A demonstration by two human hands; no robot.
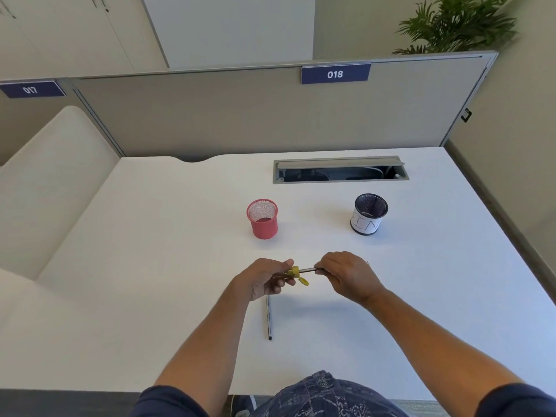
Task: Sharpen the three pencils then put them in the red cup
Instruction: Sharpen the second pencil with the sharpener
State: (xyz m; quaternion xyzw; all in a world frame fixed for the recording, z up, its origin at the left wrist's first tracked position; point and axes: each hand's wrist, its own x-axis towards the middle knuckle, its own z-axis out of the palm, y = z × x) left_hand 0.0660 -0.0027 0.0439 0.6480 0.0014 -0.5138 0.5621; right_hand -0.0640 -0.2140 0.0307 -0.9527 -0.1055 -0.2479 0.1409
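Observation:
My left hand (264,278) grips a small yellow sharpener (294,271), whose open lid hangs below it. A dark pencil (307,269) is pushed into the sharpener from the right, and my right hand (346,273) pinches its other end. Both hands hover just above the white desk (150,266). Another dark pencil (268,317) lies on the desk under my left hand, pointing toward me. The red mesh cup (262,218) stands upright beyond my hands; its inside looks empty. No third pencil shows.
A black mesh cup with a white paper label (368,214) stands to the right of the red cup. An open cable tray (340,170) is set into the desk at the back. A grey partition (240,115) closes the far edge.

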